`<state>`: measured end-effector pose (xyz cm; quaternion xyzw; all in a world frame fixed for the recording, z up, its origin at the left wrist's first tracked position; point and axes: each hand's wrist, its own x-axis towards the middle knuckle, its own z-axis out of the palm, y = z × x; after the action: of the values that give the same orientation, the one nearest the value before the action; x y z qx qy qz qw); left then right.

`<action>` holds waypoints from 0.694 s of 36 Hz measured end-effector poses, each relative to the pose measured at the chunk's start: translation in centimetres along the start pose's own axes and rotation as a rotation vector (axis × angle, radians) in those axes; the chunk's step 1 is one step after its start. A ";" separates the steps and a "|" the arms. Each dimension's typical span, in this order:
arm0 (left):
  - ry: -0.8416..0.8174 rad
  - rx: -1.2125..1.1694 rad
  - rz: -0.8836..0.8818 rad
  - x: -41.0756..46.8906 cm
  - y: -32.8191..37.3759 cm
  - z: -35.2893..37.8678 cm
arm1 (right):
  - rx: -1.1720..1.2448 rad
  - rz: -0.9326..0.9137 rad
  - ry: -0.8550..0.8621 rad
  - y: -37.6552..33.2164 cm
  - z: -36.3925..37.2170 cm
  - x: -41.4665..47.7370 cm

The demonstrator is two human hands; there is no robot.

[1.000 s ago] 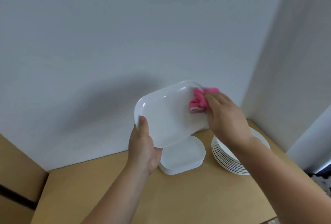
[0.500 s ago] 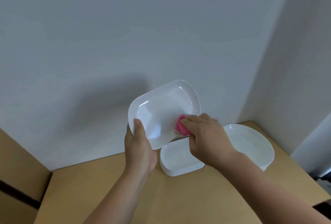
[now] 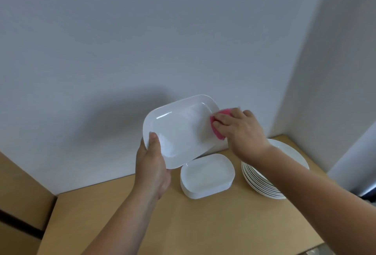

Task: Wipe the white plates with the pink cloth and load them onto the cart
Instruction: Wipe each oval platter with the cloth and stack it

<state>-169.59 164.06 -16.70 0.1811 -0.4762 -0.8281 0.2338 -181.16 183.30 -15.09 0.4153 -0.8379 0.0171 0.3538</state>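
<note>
Head view:

- Left hand point(image 3: 151, 165) grips the near-left edge of a white oblong plate point(image 3: 179, 130). The thumb lies on the plate's inner face; the fingers are behind it and hidden. The plate is held up off the table point(image 3: 203, 224), tilted with its hollow side toward the camera.
- Right hand point(image 3: 242, 130) presses a bunched pink cloth point(image 3: 217, 132) onto the plate's right rim, with the fingers curled over the cloth. Only its pink edges show around the fingers, and that part of the frame is slightly blurred.
- A stack of white oblong plates point(image 3: 207, 175) sits on the table just below and to the right of the held plate. The held plate's lower edge overlaps the stack's far corner in this view; I cannot tell whether they touch.
- A stack of round white plates point(image 3: 258, 181) stands just to the right of the oblong stack, near the table's right edge. The right wrist and forearm cross over it and hide much of the top plate.
- A plain pale wall point(image 3: 162, 41) fills the background and meets a second wall in a corner at the right.
- A tan panel point(image 3: 20, 183) with a dark seam sits at the left, beside the table.
</note>
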 end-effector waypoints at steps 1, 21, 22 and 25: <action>-0.002 0.006 -0.006 0.0 0.0 0.0 | 0.007 0.015 0.018 0.2 0.0 0.3; 0.173 -0.051 -0.069 2.1 -0.2 -1.1 | 1.338 1.056 0.348 -1.0 1.2 -3.4; 0.162 -0.027 -0.050 2.0 -0.3 -1.0 | 1.298 1.047 0.360 -1.1 1.3 -3.2; 0.131 0.038 0.003 1.6 -0.6 -0.8 | 1.121 0.845 0.351 -1.6 0.9 -2.5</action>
<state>-170.64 162.82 -17.76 0.2385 -0.4756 -0.8051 0.2622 -179.48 183.66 -17.68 0.1661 -0.7230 0.6460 0.1801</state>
